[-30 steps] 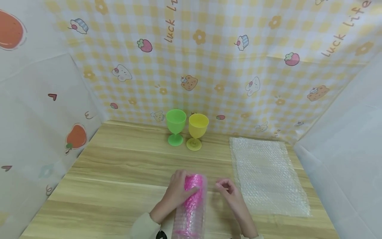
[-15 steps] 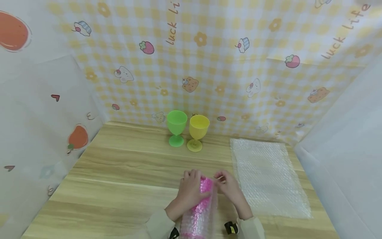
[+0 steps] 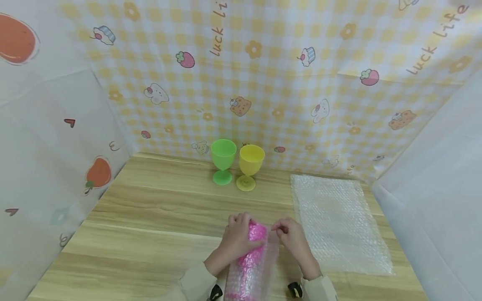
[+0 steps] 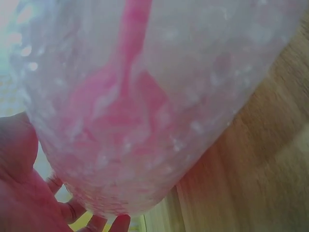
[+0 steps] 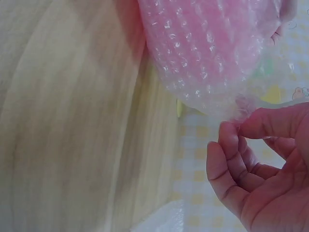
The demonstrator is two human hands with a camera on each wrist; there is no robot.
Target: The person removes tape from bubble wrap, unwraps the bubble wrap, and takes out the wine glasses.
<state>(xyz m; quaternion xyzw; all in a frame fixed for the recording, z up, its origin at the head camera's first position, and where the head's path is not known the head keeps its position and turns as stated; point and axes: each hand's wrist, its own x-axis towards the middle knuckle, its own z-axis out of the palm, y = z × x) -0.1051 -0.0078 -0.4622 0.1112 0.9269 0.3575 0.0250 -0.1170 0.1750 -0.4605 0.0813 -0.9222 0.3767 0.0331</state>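
A pink goblet [image 3: 257, 232] lies on its side, rolled in clear bubble wrap [image 3: 270, 261], at the near edge of the head view. Its stem shows through the film in the left wrist view. My left hand [image 3: 236, 239] grips the wrapped bowl from the left, thumb across the top. Beside it on the right, my right hand [image 3: 295, 242] pinches the loose corner of the bubble wrap between thumb and index finger. The right wrist view shows that pinched film [image 5: 244, 107] close up. The goblet's foot end is partly cut off by the frame.
A green goblet [image 3: 223, 154] and a yellow goblet [image 3: 251, 161] stand upright at the back of the wooden table [image 3: 162, 209]. On the right lies a flat sheet of bubble wrap [image 3: 339, 221]. A checked cloth [image 3: 278, 83] hangs behind, with white cloth at both sides.
The wrapped goblet and my left hand have shifted right. My right hand has come to the film's corner and, in the last half second, drawn it slightly outward, away from the goblet.
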